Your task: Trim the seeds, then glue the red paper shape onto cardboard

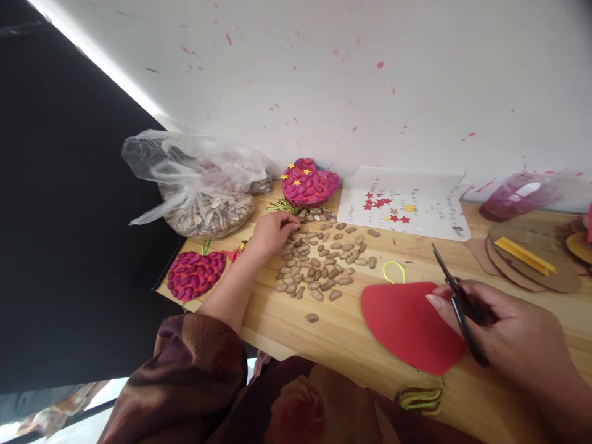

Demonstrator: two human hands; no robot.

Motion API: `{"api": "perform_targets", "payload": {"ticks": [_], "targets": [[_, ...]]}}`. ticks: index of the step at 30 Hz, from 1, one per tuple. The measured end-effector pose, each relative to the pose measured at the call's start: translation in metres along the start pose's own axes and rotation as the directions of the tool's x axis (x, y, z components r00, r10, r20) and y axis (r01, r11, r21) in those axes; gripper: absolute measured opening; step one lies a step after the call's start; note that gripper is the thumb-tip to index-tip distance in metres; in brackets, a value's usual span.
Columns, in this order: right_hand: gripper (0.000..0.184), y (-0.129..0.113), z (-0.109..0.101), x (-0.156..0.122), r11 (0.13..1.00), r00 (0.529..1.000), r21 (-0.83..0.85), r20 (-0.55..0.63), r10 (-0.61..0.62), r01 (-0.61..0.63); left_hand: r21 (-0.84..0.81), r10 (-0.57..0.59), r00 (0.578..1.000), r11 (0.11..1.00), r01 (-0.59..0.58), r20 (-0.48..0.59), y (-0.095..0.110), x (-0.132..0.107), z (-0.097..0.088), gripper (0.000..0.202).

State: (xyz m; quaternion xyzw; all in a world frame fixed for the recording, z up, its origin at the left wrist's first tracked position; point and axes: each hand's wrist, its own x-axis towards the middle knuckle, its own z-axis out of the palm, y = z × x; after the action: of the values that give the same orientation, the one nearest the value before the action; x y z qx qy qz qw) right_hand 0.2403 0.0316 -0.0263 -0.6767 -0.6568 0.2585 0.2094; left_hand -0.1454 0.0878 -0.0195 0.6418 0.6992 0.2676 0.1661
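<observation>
One table (342,327) carries all I work with, its far edge running along the paint-flecked wall (324,80). The plastic bag (210,213) bulges by the far left corner, and the white sheet (402,197) lies along the far edge, right of the middle. The red card (411,324) is closer to the near edge, also right of the middle. My right hand (518,320) hangs over that card's right side, clamped on the scissors (459,308). My left hand (276,234) reaches to the left part of the spread, thumb and fingertips drawn together; whether a nut sits between them I cannot tell. The peanuts (328,285) lie loose from near the far edge down past the table's middle. I take the step in hand to be picking among them; the next move calls for a light pinch on one shell, with the scissors clear of the card.
</observation>
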Motion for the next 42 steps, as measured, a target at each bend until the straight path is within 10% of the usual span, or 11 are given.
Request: {"api": "perform_targets", "payload": {"ticks": [9,21,42], "targets": [[0.048,0.0,-0.001,-0.001,1.0,1.0,-0.018,0.009,0.012,-0.012,-0.199,-0.069,0.997,0.977,0.074,0.034,0.002,0.001,-0.006,0.015],[0.048,-0.001,0.0,-0.002,1.0,0.999,-0.016,-0.038,-0.002,0.001,-0.753,-0.154,0.954,0.586,0.298,0.257,0.002,-0.005,-0.011,0.036],[0.034,-0.024,-0.002,-0.014,0.998,0.993,0.051,-0.109,0.05,-0.044,-0.598,-0.168,0.954,0.749,0.287,0.248,-0.003,-0.042,-0.045,0.039]]}}
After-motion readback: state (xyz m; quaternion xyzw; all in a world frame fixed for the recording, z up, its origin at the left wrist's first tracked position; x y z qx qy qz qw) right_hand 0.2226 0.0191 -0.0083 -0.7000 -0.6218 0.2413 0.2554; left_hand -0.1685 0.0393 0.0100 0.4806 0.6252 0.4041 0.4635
